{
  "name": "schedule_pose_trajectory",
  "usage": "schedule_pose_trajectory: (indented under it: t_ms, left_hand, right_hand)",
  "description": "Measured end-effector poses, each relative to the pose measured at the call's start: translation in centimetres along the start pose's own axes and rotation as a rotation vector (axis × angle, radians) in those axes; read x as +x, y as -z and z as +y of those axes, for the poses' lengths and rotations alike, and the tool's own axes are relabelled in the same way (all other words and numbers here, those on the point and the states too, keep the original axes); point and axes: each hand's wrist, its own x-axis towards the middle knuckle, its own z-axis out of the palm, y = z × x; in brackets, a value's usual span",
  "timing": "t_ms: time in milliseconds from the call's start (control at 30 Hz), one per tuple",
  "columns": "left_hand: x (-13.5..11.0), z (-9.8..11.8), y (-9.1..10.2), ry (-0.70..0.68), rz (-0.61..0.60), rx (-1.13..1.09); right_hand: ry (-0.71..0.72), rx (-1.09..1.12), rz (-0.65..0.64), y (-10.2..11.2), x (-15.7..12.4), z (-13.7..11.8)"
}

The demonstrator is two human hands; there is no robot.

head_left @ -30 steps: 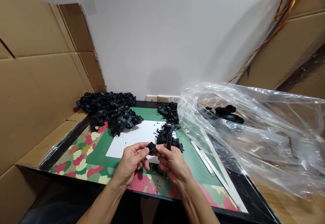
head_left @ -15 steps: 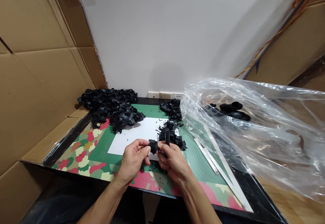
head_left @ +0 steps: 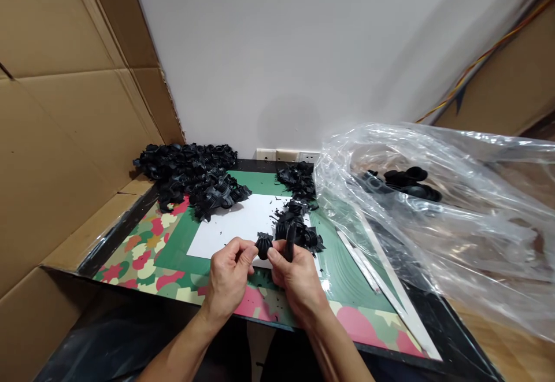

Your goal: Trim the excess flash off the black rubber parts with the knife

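My left hand (head_left: pixel 229 277) pinches a small black ribbed rubber part (head_left: pixel 263 245) between thumb and fingers, just above the near edge of a white sheet (head_left: pixel 243 226). My right hand (head_left: pixel 298 276) is closed beside it, touching the same part with its fingertips and gripping a thin dark tool (head_left: pixel 289 241) that sticks upward. Both hands hover over a green and camouflage-patterned mat (head_left: pixel 143 252). A small heap of black parts and trimmings (head_left: pixel 299 232) lies just beyond my right hand.
A large pile of black rubber parts (head_left: pixel 191 174) sits at the mat's far left. A big clear plastic bag (head_left: pixel 437 214) holding more black parts (head_left: pixel 407 180) fills the right side. Cardboard walls (head_left: pixel 60 128) stand left, and white strips (head_left: pixel 359 260) lie on the mat.
The view has shifted slightly; my hands stay together on the black part, which has turned a little between the fingers. The piles and bag have not moved.
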Motion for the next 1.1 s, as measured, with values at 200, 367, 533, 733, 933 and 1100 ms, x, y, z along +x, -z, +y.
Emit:
schedule_pose_trajectory:
  t_ms: [200, 367, 533, 733, 933, 1100]
  left_hand:
    - [0.2, 0.1, 0.2, -0.034, -0.038, -0.017]
    - [0.3, 0.2, 0.2, -0.154, -0.032, 0.072]
    - [0.0, -0.1, -0.1, -0.376, 0.150, 0.198]
    - [-0.1, -0.4, -0.3, -0.393, 0.179, 0.185]
    - [-0.1, -0.5, -0.5, -0.375, 0.178, 0.154]
    - [-0.1, -1.0, -0.6, -0.350, 0.207, 0.142]
  right_hand:
    - [-0.097, 0.147, -0.053, 0.1, 0.1, -0.2]
    - [-0.081, 0.138, -0.012, 0.0, 0.2, -0.1]
    - [-0.103, 0.155, 0.036, -0.2, 0.1, 0.0]
    - [-0.119, 0.174, 0.050, -0.3, 0.1, -0.2]
    - [-0.106, 0.187, 0.052, -0.4, 0.0, -0.1]
    - [-0.108, 0.183, 0.044, -0.6, -0.2, -0.2]
